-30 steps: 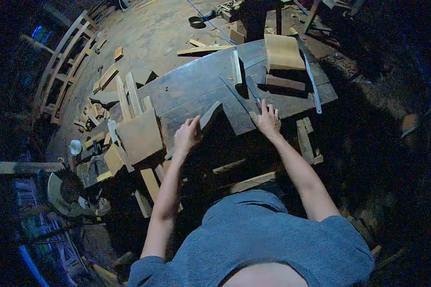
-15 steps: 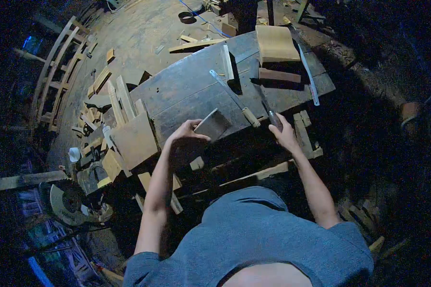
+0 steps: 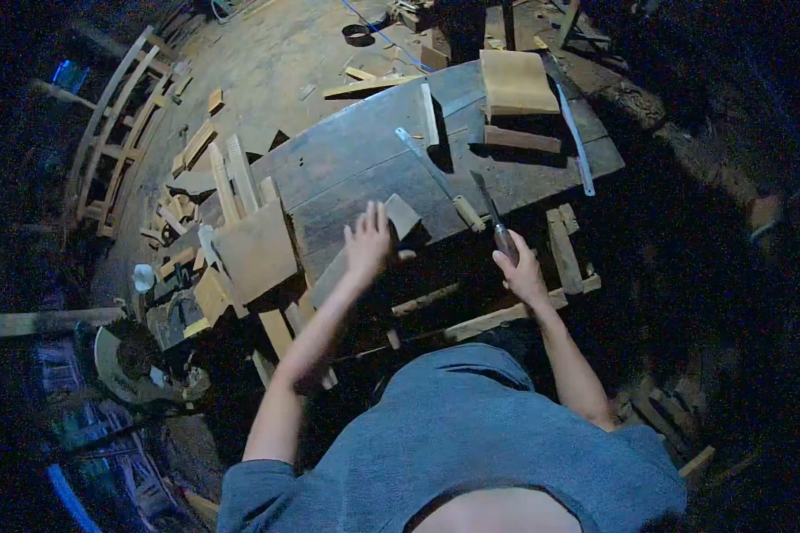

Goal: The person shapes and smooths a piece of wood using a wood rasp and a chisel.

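My left hand [image 3: 369, 244] is open, its fingers spread, at the near edge of the workbench [image 3: 351, 164]. Just beyond its fingers lies a small flat rectangular piece [image 3: 404, 215], grey-brown and partly hidden behind the hand. My right hand [image 3: 523, 274] is closed round the dark handle of a chisel [image 3: 496, 218], whose blade points up and away over the bench edge. Left of the chisel, a narrow metal blade with a pale wooden handle [image 3: 468, 214] lies across the bench. The handle end reaches the near edge.
On the bench's right lie a curved wooden block [image 3: 517, 82], a reddish wooden bar [image 3: 522, 139] and a long metal strip [image 3: 575, 142]. A pale narrow bar [image 3: 430, 115] sits farther back. At left are a square board [image 3: 256, 251], wood offcuts and an angle grinder [image 3: 120, 360].
My left hand has let go of the flat rectangular piece, which now lies on the bench, and its fingers have spread. My right hand has lowered slightly with the chisel.
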The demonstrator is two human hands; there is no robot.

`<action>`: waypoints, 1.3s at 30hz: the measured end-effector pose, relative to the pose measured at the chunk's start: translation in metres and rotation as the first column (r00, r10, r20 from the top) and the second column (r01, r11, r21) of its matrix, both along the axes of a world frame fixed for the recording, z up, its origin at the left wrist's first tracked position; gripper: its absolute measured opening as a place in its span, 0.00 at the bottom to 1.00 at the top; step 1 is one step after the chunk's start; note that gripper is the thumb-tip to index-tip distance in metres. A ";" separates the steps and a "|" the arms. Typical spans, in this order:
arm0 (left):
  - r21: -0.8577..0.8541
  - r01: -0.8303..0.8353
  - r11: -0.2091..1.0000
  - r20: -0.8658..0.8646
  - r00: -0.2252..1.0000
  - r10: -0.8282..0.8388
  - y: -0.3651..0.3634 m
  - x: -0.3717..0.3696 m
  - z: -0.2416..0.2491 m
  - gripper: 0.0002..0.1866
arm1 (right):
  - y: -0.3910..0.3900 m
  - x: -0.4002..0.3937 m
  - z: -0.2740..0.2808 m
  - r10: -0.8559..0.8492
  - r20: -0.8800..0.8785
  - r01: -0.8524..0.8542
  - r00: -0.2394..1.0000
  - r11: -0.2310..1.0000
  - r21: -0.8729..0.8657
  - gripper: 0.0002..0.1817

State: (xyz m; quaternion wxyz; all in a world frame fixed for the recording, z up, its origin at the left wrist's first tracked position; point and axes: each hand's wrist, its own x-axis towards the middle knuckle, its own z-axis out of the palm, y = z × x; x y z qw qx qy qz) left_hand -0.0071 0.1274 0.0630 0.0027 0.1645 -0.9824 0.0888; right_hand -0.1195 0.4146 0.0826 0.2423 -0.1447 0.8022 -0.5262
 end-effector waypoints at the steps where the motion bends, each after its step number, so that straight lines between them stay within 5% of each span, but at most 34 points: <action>1: -0.205 0.026 0.978 -0.090 0.995 -0.045 0.002 0.009 -0.034 0.32 | -0.002 0.005 0.013 -0.006 0.103 0.006 0.995 1.000 0.002 0.28; 3: -0.207 0.039 0.978 -0.136 0.988 -0.068 0.006 0.005 -0.025 0.30 | -0.010 0.014 0.033 -0.013 0.154 0.012 0.988 1.000 0.008 0.30; 4: 0.024 -0.008 1.000 -0.035 0.999 0.008 0.004 0.000 -0.014 0.30 | -0.009 0.016 0.039 -0.017 0.209 0.013 0.978 1.000 0.019 0.31; 6: 0.437 -0.079 0.896 0.178 0.984 0.000 0.003 -0.006 0.041 0.32 | -0.004 0.021 0.021 0.041 0.034 -0.044 0.999 0.995 0.093 0.31; 7: 0.433 -0.089 0.897 0.177 0.984 0.012 -0.014 -0.007 0.016 0.32 | -0.006 0.024 0.028 0.061 0.033 -0.064 0.998 0.994 0.089 0.31; 9: 0.712 0.112 0.693 0.070 0.971 -0.228 -0.050 -0.011 -0.051 0.35 | -0.006 0.027 0.031 0.108 -0.009 -0.107 0.994 0.992 0.069 0.31; 10: 0.744 0.267 0.613 -0.093 0.949 -0.301 -0.049 -0.010 -0.042 0.32 | -0.003 0.030 0.032 0.141 -0.047 -0.138 0.989 0.988 0.066 0.32; 14: 0.671 0.389 0.631 -0.298 0.921 -0.250 -0.010 -0.012 -0.006 0.27 | 0.003 0.038 0.040 0.157 -0.015 -0.155 0.987 0.984 0.092 0.32; 16: 0.575 0.100 0.812 -0.173 0.985 0.001 0.008 -0.013 0.006 0.24 | 0.003 0.041 0.039 0.130 0.177 -0.142 0.976 0.988 0.055 0.32; 19: 0.520 -0.017 0.854 -0.127 0.987 0.097 0.009 -0.019 0.000 0.20 | 0.006 0.045 0.044 0.136 0.173 -0.137 0.975 0.991 -0.007 0.30; 20: 0.520 -0.016 0.854 -0.111 0.990 0.086 0.011 -0.021 0.008 0.20 | 0.006 0.045 0.062 0.132 0.321 -0.141 0.938 0.990 0.004 0.30; 22: 0.485 -0.174 0.857 0.094 0.985 0.147 0.018 -0.029 0.037 0.19 | 0.007 0.045 0.056 0.136 0.387 -0.132 0.912 0.991 -0.036 0.31; 26: 0.538 -0.133 0.832 0.010 0.988 0.152 0.026 -0.024 0.034 0.20 | 0.003 0.043 0.031 0.153 0.520 -0.082 0.840 0.984 -0.157 0.30; 28: 0.450 0.058 0.891 -0.242 0.968 0.059 0.022 -0.016 0.006 0.22 | 0.000 0.037 0.035 0.167 0.546 -0.105 0.821 0.984 -0.144 0.30; 32: 0.426 0.012 0.905 -0.132 0.990 0.049 0.021 -0.020 -0.003 0.25 | -0.004 0.017 0.041 0.270 0.518 -0.274 0.812 0.959 -0.069 0.30; 37: 0.175 -0.271 0.946 0.178 0.954 0.240 0.045 -0.027 0.004 0.32 | 0.006 -0.006 0.055 0.357 0.513 -0.388 0.781 0.920 -0.050 0.31; 39: 0.226 -0.256 0.940 0.190 0.958 0.215 0.039 -0.027 0.010 0.30 | 0.015 -0.013 0.072 0.378 0.553 -0.414 0.743 0.908 -0.064 0.30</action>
